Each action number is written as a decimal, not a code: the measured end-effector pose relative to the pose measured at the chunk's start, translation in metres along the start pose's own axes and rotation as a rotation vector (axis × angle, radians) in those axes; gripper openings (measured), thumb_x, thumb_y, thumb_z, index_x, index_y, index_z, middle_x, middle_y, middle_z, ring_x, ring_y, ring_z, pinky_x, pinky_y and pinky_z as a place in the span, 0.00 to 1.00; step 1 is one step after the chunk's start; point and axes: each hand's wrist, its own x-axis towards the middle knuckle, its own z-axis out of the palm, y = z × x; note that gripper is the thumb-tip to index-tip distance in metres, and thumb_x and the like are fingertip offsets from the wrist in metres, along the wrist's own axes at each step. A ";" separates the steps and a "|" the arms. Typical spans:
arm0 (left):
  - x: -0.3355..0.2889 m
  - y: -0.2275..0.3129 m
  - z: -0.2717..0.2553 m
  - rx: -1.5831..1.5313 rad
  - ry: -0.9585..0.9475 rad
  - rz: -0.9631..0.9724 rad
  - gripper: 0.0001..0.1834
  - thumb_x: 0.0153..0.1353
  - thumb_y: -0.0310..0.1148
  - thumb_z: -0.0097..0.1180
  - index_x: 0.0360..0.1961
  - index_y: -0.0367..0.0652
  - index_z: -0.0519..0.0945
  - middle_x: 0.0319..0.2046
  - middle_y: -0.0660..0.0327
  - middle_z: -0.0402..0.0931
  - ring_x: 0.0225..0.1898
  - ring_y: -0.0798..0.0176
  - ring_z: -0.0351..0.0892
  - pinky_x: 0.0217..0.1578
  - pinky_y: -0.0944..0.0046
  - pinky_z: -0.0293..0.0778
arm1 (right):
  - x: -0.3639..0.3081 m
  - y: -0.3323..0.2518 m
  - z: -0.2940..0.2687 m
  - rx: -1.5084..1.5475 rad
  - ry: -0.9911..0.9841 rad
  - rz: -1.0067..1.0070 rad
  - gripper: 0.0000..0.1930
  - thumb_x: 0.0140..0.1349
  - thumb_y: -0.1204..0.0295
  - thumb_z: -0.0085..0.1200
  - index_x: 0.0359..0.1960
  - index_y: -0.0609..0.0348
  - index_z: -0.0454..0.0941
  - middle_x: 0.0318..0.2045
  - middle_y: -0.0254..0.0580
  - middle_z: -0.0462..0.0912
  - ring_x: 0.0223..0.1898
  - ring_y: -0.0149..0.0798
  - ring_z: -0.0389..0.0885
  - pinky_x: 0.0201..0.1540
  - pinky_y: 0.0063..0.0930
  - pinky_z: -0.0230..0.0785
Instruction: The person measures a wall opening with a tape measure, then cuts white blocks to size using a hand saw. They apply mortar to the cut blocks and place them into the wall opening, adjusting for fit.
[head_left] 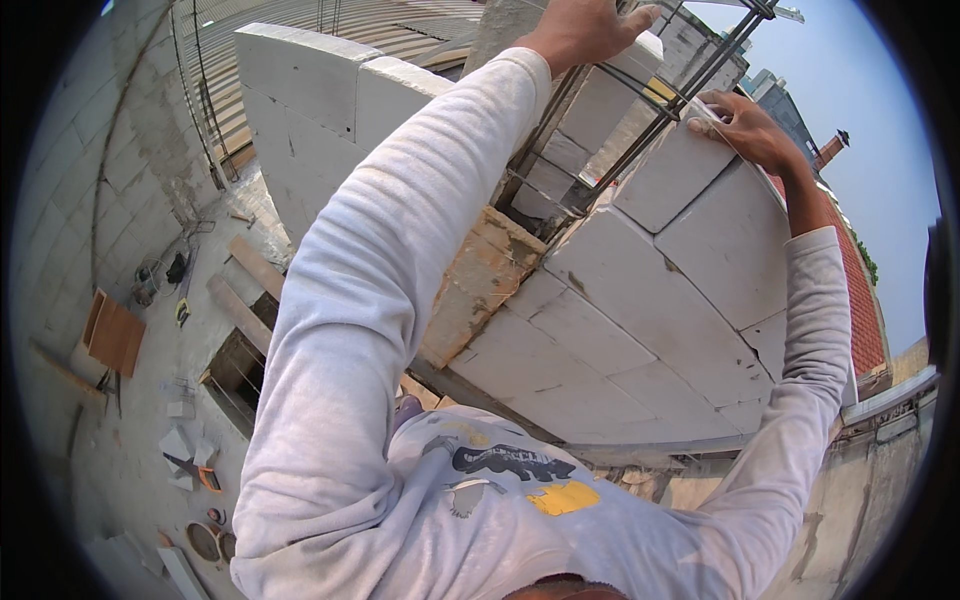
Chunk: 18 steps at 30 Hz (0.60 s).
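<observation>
My left hand (pixel 588 28) is raised at the top edge beside the steel rebar cage (pixel 650 115). Its thumb sticks out to the right, apart from the palm; the other fingers are partly cut off by the frame, and nothing shows in it. To the right, my right hand (pixel 748 130) grips the upper corner of a white wall block (pixel 675 170). Its fingers lie over the top edge and its thumb presses on the near face. A thin string runs past the cage towards this hand. Other white blocks (pixel 725 245) sit below in the same wall.
A second white block wall (pixel 300 110) rises left of the cage, with a stained formwork board (pixel 485 275) between. Far below at left lie a handsaw (pixel 195 470), planks (pixel 240 310), a brown board (pixel 113 333), round buckets (pixel 203 540) and a floor opening (pixel 240 375).
</observation>
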 end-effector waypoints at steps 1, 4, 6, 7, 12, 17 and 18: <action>0.004 0.001 0.006 -0.052 -0.076 -0.102 0.17 0.68 0.33 0.59 0.53 0.33 0.81 0.45 0.38 0.84 0.50 0.34 0.83 0.51 0.46 0.77 | -0.002 0.002 -0.001 0.002 0.012 0.001 0.47 0.58 0.33 0.64 0.66 0.62 0.76 0.59 0.56 0.80 0.60 0.53 0.80 0.63 0.44 0.73; 0.010 -0.032 0.015 -0.020 -0.055 -0.018 0.16 0.69 0.34 0.57 0.51 0.33 0.82 0.42 0.36 0.84 0.47 0.33 0.83 0.48 0.44 0.77 | 0.000 -0.004 0.002 0.006 0.045 -0.021 0.48 0.56 0.31 0.64 0.67 0.58 0.77 0.58 0.57 0.84 0.59 0.54 0.83 0.62 0.44 0.73; 0.011 -0.030 0.015 0.036 -0.122 -0.095 0.16 0.71 0.36 0.55 0.50 0.32 0.82 0.42 0.35 0.84 0.49 0.33 0.83 0.50 0.44 0.77 | -0.002 -0.001 0.002 -0.022 0.062 -0.017 0.48 0.56 0.31 0.64 0.67 0.58 0.77 0.58 0.58 0.84 0.58 0.54 0.83 0.62 0.44 0.73; 0.010 -0.031 0.016 0.018 -0.112 -0.066 0.17 0.72 0.36 0.55 0.50 0.32 0.82 0.42 0.35 0.84 0.49 0.33 0.83 0.50 0.43 0.77 | -0.004 0.001 0.002 -0.031 0.069 -0.016 0.48 0.56 0.31 0.64 0.67 0.59 0.77 0.57 0.58 0.84 0.58 0.54 0.83 0.62 0.43 0.73; 0.009 -0.032 0.010 0.032 -0.141 -0.063 0.17 0.72 0.37 0.54 0.49 0.32 0.82 0.43 0.35 0.84 0.49 0.32 0.83 0.51 0.43 0.76 | 0.000 0.004 0.005 0.006 0.056 -0.035 0.50 0.55 0.31 0.64 0.66 0.62 0.76 0.57 0.61 0.84 0.59 0.55 0.83 0.62 0.41 0.73; 0.010 -0.035 0.009 0.064 -0.160 -0.041 0.16 0.72 0.37 0.54 0.48 0.33 0.82 0.42 0.36 0.84 0.49 0.33 0.83 0.51 0.43 0.76 | 0.003 0.002 0.005 -0.084 0.092 -0.006 0.52 0.52 0.29 0.65 0.66 0.62 0.77 0.56 0.64 0.84 0.58 0.59 0.83 0.61 0.46 0.74; 0.010 -0.036 0.009 0.064 -0.165 -0.042 0.16 0.72 0.37 0.54 0.48 0.33 0.82 0.43 0.37 0.84 0.48 0.33 0.83 0.51 0.44 0.76 | 0.004 0.004 0.006 -0.096 0.095 -0.002 0.52 0.51 0.29 0.65 0.66 0.61 0.77 0.56 0.64 0.84 0.58 0.60 0.83 0.61 0.47 0.74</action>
